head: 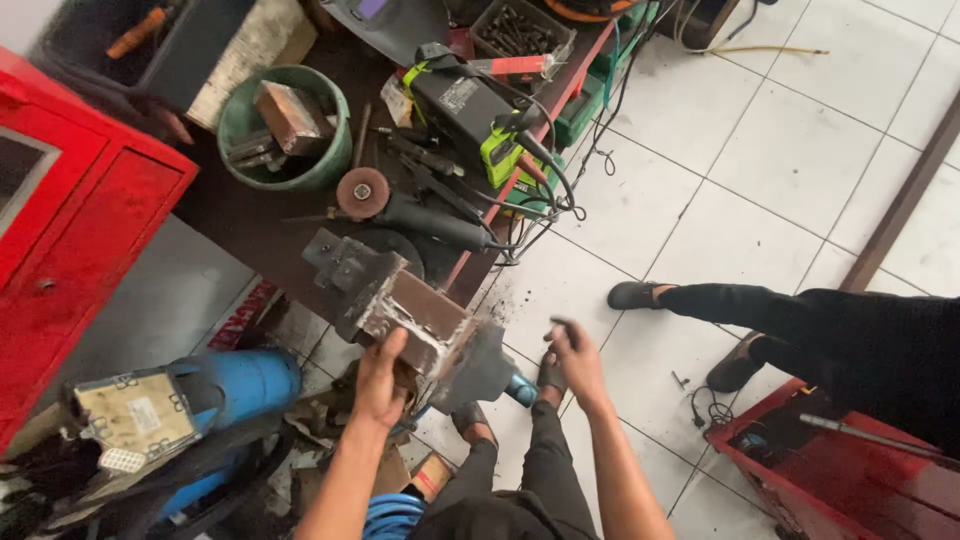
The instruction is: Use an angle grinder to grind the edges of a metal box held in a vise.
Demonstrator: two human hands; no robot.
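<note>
Pale rectangular label (458,95) atop the black-and-green machine (470,115); whitish label plate (135,415) on blue unit (235,385).

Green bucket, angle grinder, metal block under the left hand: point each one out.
Green bucket (333,170): head view, on its right rim.
Angle grinder (430,221): head view, on its dark body.
Metal block (420,312): head view, on its top face, above the left hand (380,385).

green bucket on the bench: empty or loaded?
Loaded: the green bucket holds metal blocks and scrap pieces up to its rim.
</note>
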